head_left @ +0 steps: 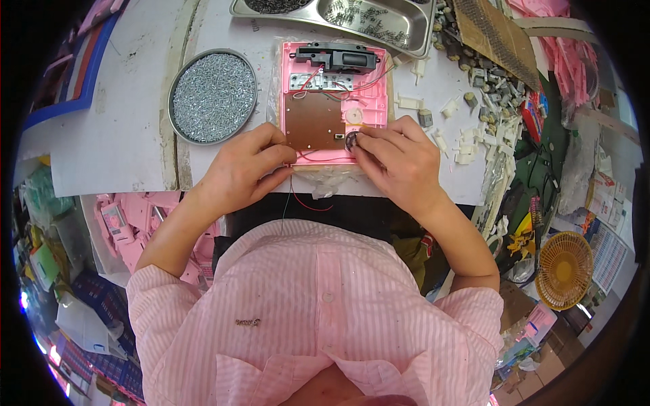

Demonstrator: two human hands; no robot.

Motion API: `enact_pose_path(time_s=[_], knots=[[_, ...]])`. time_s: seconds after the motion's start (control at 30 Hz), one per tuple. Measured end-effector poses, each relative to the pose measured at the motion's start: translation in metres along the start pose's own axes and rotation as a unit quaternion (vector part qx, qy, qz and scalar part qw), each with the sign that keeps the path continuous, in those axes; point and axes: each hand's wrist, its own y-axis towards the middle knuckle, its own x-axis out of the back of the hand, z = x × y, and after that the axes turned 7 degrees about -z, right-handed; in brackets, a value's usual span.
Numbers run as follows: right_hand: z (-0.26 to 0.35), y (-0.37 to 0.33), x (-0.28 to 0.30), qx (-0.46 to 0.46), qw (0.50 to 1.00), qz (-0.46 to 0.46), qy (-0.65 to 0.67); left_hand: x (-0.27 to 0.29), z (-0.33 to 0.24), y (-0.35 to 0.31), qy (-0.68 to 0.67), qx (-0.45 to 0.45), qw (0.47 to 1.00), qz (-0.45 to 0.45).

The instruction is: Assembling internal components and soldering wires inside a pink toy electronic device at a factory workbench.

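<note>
Pink-and-white striped shirt (284,284) nearest, a small dark brooch-like piece (248,323) on its front. Beyond it, a counter (115,128) with a pink plastic casing (382,84) lying open, inner side up, between both hands.

Left hand (245,164): at the casing's near-left corner, thumb and fingers bent toward one another. Thin red wire (313,206) hangs over the counter edge just below these fingertips; cannot tell whether they are closed on wire or on casing.

Right hand (401,157): thumb and fingertips pinching a dark round disc (350,141) at the near-right part of the casing, beside a brown circuit board (311,118). Pale round piece (354,116) sits just beyond these fingers.

Far end of casing: black plastic module (338,59), loose red and dark wires running below it. Clear plastic film shows at the casing's near edge.

Left of casing: round metal dish (171,101) full of small silvery screws (213,98). Beyond: steel tray (425,30) with dark springs (365,19). Right: scattered white plastic parts (467,145). Farther right, lower: orange-yellow basket (563,271).
</note>
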Motion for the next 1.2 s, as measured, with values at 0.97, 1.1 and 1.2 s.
enact_pose_path(time_s=[0.97, 1.1, 1.2], knots=[[-0.105, -0.028, 0.087, -0.376, 0.92, -0.1, 0.044, -0.037, 0.074, 0.275, 0.326, 0.054, 0.944, 0.013], [-0.101, -0.042, 0.089, -0.395, 0.899, -0.161, 0.098, -0.063, 0.085, 0.289, 0.346, -0.057, 0.935, -0.041], [-0.094, -0.043, 0.086, -0.429, 0.872, -0.177, 0.156, -0.039, 0.074, 0.286, 0.212, -0.13, 0.958, -0.141]])
